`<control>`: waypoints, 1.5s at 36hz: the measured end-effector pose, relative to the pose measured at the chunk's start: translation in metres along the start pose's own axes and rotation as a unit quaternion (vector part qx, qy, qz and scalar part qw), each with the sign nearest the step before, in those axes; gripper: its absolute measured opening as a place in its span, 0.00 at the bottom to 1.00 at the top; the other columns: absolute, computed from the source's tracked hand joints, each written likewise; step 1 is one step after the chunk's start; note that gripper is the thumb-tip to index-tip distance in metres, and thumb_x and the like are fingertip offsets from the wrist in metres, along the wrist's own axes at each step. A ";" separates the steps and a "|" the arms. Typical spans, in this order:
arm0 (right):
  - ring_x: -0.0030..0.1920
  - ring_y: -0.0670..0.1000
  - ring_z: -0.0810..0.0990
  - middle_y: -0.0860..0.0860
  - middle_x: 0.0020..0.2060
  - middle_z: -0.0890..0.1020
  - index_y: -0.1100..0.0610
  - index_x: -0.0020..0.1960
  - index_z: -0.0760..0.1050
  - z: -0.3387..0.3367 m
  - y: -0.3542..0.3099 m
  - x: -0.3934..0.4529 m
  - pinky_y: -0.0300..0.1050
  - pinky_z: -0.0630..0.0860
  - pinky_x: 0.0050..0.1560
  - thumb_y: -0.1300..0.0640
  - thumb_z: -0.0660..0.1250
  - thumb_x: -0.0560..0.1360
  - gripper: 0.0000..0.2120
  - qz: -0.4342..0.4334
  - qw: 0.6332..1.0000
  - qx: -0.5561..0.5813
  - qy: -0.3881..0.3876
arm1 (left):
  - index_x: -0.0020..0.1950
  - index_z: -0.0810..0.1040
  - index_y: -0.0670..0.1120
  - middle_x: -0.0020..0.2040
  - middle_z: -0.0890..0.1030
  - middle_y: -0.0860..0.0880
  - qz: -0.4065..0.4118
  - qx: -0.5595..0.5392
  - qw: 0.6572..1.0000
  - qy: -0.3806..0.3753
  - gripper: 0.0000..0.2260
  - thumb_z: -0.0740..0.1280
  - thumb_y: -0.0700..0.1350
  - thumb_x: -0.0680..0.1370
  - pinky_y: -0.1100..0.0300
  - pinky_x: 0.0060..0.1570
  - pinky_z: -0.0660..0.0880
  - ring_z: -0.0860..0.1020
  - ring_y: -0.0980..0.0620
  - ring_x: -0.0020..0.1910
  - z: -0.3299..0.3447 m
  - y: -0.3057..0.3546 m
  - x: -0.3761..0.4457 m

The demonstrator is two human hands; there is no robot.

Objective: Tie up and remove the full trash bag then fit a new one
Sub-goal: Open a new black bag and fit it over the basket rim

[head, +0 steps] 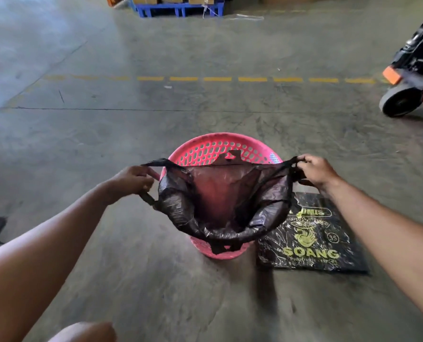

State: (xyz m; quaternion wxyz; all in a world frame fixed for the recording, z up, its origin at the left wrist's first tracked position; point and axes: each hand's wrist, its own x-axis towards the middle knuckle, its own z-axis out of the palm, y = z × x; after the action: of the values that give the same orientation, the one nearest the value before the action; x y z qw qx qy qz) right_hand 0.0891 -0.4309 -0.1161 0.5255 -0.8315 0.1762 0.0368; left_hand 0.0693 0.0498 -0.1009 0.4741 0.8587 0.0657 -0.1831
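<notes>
The left hand (pixel 131 180) is closed around one handle loop of a thin, translucent black plastic trash bag (pixel 220 206), and the right hand (pixel 315 170) pinches the opposite loop, so the bag's mouth is stretched wide between the two grips. The bag hangs open over a round pink plastic basket with a perforated wall (pixel 220 150), which stands on the grey concrete floor (pixel 156 280) directly below and between the hands. The near edge of the bag drapes over the basket's near rim, while the far rim and its holes remain uncovered beyond the grips. Pink shows through the film inside the bag.

Just below the right hand, touching or nearly touching the basket's side, a flat black plastic packet printed with yellow lettering and an emblem (pixel 314 235) lies on the floor. Well beyond the right grip stands a black and orange wheeled cart (pixel 412 77). Far past both hands sits a blue pallet loaded with brown cartons (pixel 178 7), behind a dashed yellow floor line (pixel 217 79).
</notes>
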 end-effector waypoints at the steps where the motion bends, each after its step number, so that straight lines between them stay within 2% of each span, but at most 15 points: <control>1: 0.28 0.51 0.77 0.55 0.33 0.79 0.54 0.39 0.77 0.003 -0.004 0.001 0.41 0.72 0.33 0.65 0.62 0.76 0.11 0.020 0.999 0.030 -0.007 | 0.45 0.84 0.44 0.40 0.77 0.43 -0.019 -0.044 0.999 0.002 0.08 0.66 0.36 0.78 0.42 0.53 0.80 0.77 0.49 0.37 0.000 0.004 0.003; 3: 0.28 0.50 0.76 0.51 0.29 0.79 0.55 0.37 0.77 0.011 -0.009 0.002 0.41 0.72 0.35 0.61 0.64 0.77 0.10 0.053 0.997 0.051 -0.033 | 0.44 0.82 0.44 0.44 0.79 0.45 -0.074 -0.157 0.984 -0.028 0.05 0.72 0.45 0.72 0.49 0.53 0.79 0.79 0.50 0.39 0.000 0.013 0.005; 6: 0.32 0.53 0.76 0.53 0.32 0.78 0.54 0.38 0.77 0.020 -0.010 0.003 0.45 0.73 0.41 0.53 0.67 0.74 0.08 0.088 0.993 0.056 -0.051 | 0.39 0.77 0.45 0.43 0.82 0.46 -0.130 -0.310 0.941 -0.041 0.18 0.80 0.53 0.60 0.55 0.48 0.80 0.83 0.48 0.39 0.000 0.012 0.007; 11: 0.37 0.52 0.78 0.53 0.38 0.80 0.53 0.35 0.75 0.016 -0.018 0.006 0.42 0.68 0.36 0.44 0.65 0.60 0.12 -0.002 0.994 0.095 0.056 | 0.31 0.73 0.45 0.54 0.82 0.44 -0.111 -0.469 0.875 0.049 0.18 0.73 0.53 0.75 0.52 0.49 0.83 0.86 0.43 0.50 0.001 -0.010 0.005; 14: 0.45 0.49 0.80 0.54 0.43 0.82 0.52 0.41 0.78 0.012 -0.032 -0.002 0.43 0.73 0.46 0.42 0.69 0.63 0.15 -0.118 0.992 0.049 0.004 | 0.39 0.79 0.48 0.52 0.80 0.47 0.023 -0.339 0.926 0.164 0.14 0.74 0.58 0.71 0.48 0.64 0.76 0.81 0.47 0.56 0.006 0.000 0.002; 16: 0.55 0.48 0.80 0.56 0.52 0.81 0.53 0.45 0.82 0.011 -0.040 -0.010 0.44 0.72 0.58 0.42 0.72 0.64 0.18 -0.189 0.979 -0.005 -0.080 | 0.42 0.81 0.51 0.53 0.78 0.46 0.140 -0.195 0.949 0.205 0.18 0.78 0.63 0.64 0.56 0.63 0.75 0.79 0.50 0.55 0.015 0.017 -0.006; 19: 0.71 0.46 0.67 0.50 0.69 0.68 0.44 0.49 0.84 0.018 -0.046 -0.019 0.44 0.62 0.71 0.37 0.75 0.62 0.18 -0.216 0.952 -0.140 -0.164 | 0.50 0.83 0.58 0.65 0.71 0.50 0.277 0.038 0.949 0.146 0.20 0.79 0.64 0.62 0.64 0.64 0.69 0.72 0.58 0.67 0.029 0.040 -0.015; 22: 0.77 0.53 0.62 0.56 0.76 0.62 0.43 0.46 0.83 0.029 -0.048 -0.014 0.49 0.59 0.78 0.36 0.78 0.61 0.17 -0.217 0.923 -0.255 -0.187 | 0.53 0.82 0.64 0.74 0.64 0.51 0.291 0.253 0.920 0.066 0.25 0.78 0.70 0.60 0.63 0.69 0.64 0.65 0.60 0.71 0.039 0.049 -0.008; 26: 0.64 0.54 0.77 0.59 0.64 0.77 0.53 0.42 0.82 0.039 -0.051 -0.003 0.36 0.67 0.61 0.57 0.77 0.71 0.05 -0.232 0.929 -0.258 -0.127 | 0.44 0.83 0.61 0.67 0.76 0.48 0.270 0.260 0.926 0.040 0.16 0.72 0.69 0.65 0.64 0.64 0.70 0.73 0.61 0.64 0.044 0.057 0.011; 30: 0.46 0.51 0.83 0.52 0.42 0.83 0.53 0.39 0.80 0.045 -0.050 0.008 0.41 0.74 0.47 0.57 0.75 0.73 0.06 -0.233 0.955 -0.183 -0.022 | 0.46 0.85 0.51 0.53 0.78 0.59 0.257 0.155 0.940 0.160 0.08 0.77 0.53 0.72 0.56 0.58 0.76 0.81 0.56 0.52 0.048 0.052 0.029; 33: 0.36 0.47 0.79 0.50 0.34 0.83 0.53 0.37 0.79 0.050 -0.048 0.016 0.42 0.71 0.42 0.52 0.75 0.72 0.09 -0.212 0.968 -0.130 0.039 | 0.44 0.84 0.49 0.50 0.79 0.53 0.199 0.038 0.962 0.185 0.07 0.75 0.51 0.72 0.56 0.48 0.76 0.85 0.49 0.44 0.050 0.048 0.039; 40: 0.31 0.46 0.73 0.47 0.29 0.76 0.51 0.32 0.70 0.057 -0.058 0.018 0.44 0.69 0.39 0.52 0.75 0.73 0.16 -0.208 0.969 -0.093 0.095 | 0.31 0.71 0.47 0.30 0.67 0.50 0.130 -0.124 0.957 0.227 0.15 0.69 0.53 0.72 0.55 0.35 0.61 0.66 0.52 0.32 0.044 0.051 0.048; 44: 0.29 0.45 0.70 0.46 0.26 0.73 0.52 0.29 0.68 0.062 -0.064 0.021 0.44 0.66 0.35 0.51 0.74 0.73 0.20 -0.194 0.974 -0.081 0.083 | 0.31 0.75 0.41 0.31 0.69 0.47 0.066 -0.144 0.961 0.226 0.20 0.69 0.57 0.69 0.56 0.35 0.62 0.67 0.51 0.32 0.041 0.059 0.050; 48: 0.27 0.46 0.65 0.47 0.23 0.68 0.54 0.26 0.66 0.068 -0.068 0.027 0.44 0.64 0.34 0.51 0.76 0.72 0.23 -0.150 0.986 -0.038 0.056 | 0.29 0.75 0.46 0.22 0.72 0.53 -0.002 -0.169 0.964 0.205 0.17 0.74 0.53 0.71 0.67 0.20 0.62 0.69 0.55 0.19 0.041 0.065 0.049; 54: 0.41 0.54 0.78 0.56 0.38 0.81 0.57 0.34 0.80 0.070 -0.070 0.030 0.49 0.74 0.45 0.55 0.76 0.65 0.07 -0.013 0.995 0.091 -0.047 | 0.41 0.79 0.44 0.36 0.81 0.44 -0.120 -0.279 0.950 0.077 0.12 0.74 0.48 0.63 0.62 0.27 0.76 0.79 0.50 0.24 0.039 0.059 0.054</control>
State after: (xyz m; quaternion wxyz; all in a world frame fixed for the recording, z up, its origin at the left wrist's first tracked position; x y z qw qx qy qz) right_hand 0.1488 -0.3498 -0.0943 0.6071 -0.7799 0.1429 0.0528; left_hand 0.1265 -0.0179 -0.0929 0.6628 0.6895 0.2529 -0.1460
